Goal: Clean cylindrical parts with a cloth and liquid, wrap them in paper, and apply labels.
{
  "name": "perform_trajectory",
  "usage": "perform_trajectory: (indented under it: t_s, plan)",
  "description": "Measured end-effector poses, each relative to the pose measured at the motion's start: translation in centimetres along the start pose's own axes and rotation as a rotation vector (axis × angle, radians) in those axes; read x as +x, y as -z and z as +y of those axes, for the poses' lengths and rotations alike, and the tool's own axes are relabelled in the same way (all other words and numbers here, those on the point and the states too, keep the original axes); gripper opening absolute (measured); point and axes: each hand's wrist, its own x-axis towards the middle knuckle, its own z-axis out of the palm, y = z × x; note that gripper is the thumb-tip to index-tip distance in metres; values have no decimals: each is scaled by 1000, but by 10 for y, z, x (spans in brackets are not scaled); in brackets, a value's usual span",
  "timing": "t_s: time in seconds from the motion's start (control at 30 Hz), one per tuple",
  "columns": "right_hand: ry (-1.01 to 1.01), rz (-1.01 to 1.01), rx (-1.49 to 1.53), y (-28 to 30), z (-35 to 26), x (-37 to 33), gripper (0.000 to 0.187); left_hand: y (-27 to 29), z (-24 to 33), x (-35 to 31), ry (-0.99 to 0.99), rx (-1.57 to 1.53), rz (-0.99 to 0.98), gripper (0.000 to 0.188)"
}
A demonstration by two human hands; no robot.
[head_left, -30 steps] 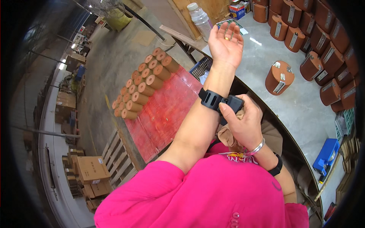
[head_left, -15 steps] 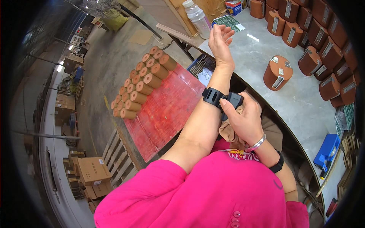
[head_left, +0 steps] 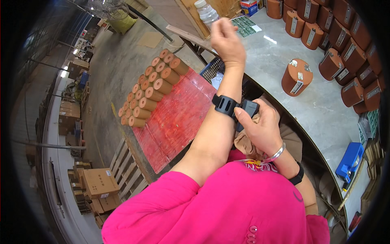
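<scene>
The right hand [head_left: 264, 128] grips the black boxy module [head_left: 249, 107] at the black strap [head_left: 225, 105] around the left forearm [head_left: 213, 138]; the left hand [head_left: 229, 45], apart from it, is curled inward, blurred, with nothing visible in it. An uneven pull could twist the strap; bunched tan cloth [head_left: 244, 143] under the right hand could snag. If swung wide, the left hand might knock the white-capped bottle [head_left: 207, 14].

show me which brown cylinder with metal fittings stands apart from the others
The brown cylinder standing alone on the grey tabletop; the others crowd together toward the picture's upper right.
</scene>
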Motion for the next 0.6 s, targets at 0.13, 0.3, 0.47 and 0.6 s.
perform_trajectory:
  t_s: [0.13,0.3,0.47,0.6]
  plan:
    - [4,-44,-9,0,-17,4,32,6,12,6,1318,-1337,479,35]
    - [-31,-104,-48,13,-8,4,41,3,17,-13,1043,-962,0,29]
    - [4,129,-180,91,-9,13,37,0,40,-46,961,-737,-630,36]
    - [-94,568,-392,173,20,2,44,6,37,-63,690,-555,-998,75]
